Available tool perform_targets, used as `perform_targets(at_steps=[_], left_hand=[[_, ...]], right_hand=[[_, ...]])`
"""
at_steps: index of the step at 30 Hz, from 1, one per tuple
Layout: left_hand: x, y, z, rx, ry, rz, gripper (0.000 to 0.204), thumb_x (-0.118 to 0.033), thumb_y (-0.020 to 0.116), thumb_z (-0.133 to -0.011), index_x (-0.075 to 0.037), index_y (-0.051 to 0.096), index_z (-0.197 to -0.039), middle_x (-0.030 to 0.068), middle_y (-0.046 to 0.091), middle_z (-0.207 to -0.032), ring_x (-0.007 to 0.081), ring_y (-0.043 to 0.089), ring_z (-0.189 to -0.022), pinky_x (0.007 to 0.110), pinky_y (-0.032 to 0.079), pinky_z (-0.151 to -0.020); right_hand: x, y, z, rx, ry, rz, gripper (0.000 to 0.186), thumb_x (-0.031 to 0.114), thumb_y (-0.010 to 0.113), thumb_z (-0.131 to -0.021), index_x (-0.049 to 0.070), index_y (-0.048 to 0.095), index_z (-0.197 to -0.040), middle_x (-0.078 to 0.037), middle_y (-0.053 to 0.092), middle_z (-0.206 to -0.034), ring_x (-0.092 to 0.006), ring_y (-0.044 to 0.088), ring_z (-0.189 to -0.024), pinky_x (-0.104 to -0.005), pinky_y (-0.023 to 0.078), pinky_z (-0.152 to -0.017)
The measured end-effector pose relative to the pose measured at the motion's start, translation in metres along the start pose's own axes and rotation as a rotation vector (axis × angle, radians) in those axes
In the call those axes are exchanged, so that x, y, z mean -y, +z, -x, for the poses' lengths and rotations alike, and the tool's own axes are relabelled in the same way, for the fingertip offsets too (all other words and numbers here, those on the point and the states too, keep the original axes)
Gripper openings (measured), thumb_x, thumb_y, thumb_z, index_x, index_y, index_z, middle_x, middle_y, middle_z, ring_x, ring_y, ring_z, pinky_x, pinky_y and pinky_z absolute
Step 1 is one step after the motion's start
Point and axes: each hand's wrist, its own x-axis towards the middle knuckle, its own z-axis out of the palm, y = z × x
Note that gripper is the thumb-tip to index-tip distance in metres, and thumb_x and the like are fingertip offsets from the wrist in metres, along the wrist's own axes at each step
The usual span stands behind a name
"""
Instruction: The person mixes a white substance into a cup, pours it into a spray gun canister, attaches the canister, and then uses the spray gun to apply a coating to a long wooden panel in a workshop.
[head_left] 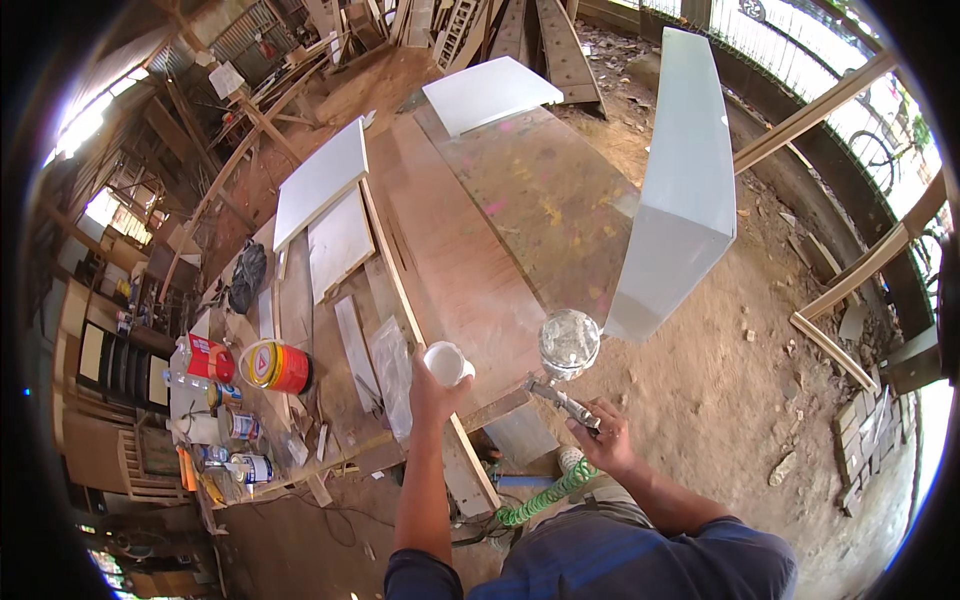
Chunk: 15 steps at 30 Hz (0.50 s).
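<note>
R hand (603,438) low centre-right, fingers wrapped tight round the handle of a spray gun (563,375); its clear cup sits on top, above and just left of the fist, gun body angled up-left. Green coiled hose (545,498) hangs below the hand, runs down-left toward the floor.

L hand (432,388) just left of the gun, fingers pinched shut on a small white cup (446,362), cup tilted w/ open mouth facing the camera. Cup and gun near, not touching.

Both hands sit over the near end of a long wooden bench (440,240). On the bench straight ahead: glass sheet (540,190) w/ pink/yellow specks. Pale blue-white panel (685,180) stands on edge along its R side, near corner just beside the gun cup. Flat white panel (490,92) at the far end.

Left of bench: two more white boards (325,205), plastic sleeve (392,375), black bag (247,277). Further left, clutter shelf: red/yellow paint tub (278,367), cans and bottles (230,440).

R side: bare dirt floor (720,380), loose timber strips (835,300). Far back: stacked timber, detail too small to tell.
</note>
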Motion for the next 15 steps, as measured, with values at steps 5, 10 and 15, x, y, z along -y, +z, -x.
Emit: perform_targets(at_steps=[5, 10, 15], left_hand=[[0.005, -0.006, -0.003, 0.029, 0.010, -0.021, 0.119, -0.032, 0.098, -0.068, -0.001, 0.032, -0.162, 0.0286, 0.058, -0.148, 0.0462, 0.060, -0.134, 0.052, 0.053, -0.110], [-0.002, -0.009, -0.004, 0.068, 0.029, -0.054, 0.125, -0.031, 0.100, -0.065, 0.002, 0.029, -0.162, 0.0307, 0.049, -0.156, 0.0484, 0.054, -0.140, 0.053, 0.051, -0.112], [-0.030, -0.029, 0.009, -0.027, 0.123, -0.145, 0.127, -0.029, 0.099, -0.068, 0.003, 0.024, -0.165, 0.0330, 0.042, -0.162, 0.0508, 0.042, -0.151, 0.055, 0.041, -0.123]], right_hand=[[0.006, 0.007, -0.002, 0.028, 0.029, -0.061, 0.036, 0.008, 0.084, -0.091, -0.002, 0.077, -0.124, -0.014, 0.070, -0.091, -0.0238, 0.066, -0.076, -0.0351, 0.052, -0.066], [-0.006, 0.014, 0.001, 0.000, -0.072, -0.081, 0.036, 0.009, 0.085, -0.092, -0.003, 0.077, -0.125, -0.014, 0.071, -0.092, -0.0230, 0.067, -0.078, -0.0339, 0.052, -0.066], [0.011, 0.010, 0.000, 0.034, -0.013, -0.119, 0.036, 0.008, 0.084, -0.093, -0.003, 0.076, -0.126, -0.016, 0.072, -0.096, -0.0252, 0.069, -0.082, -0.0357, 0.055, -0.071]])
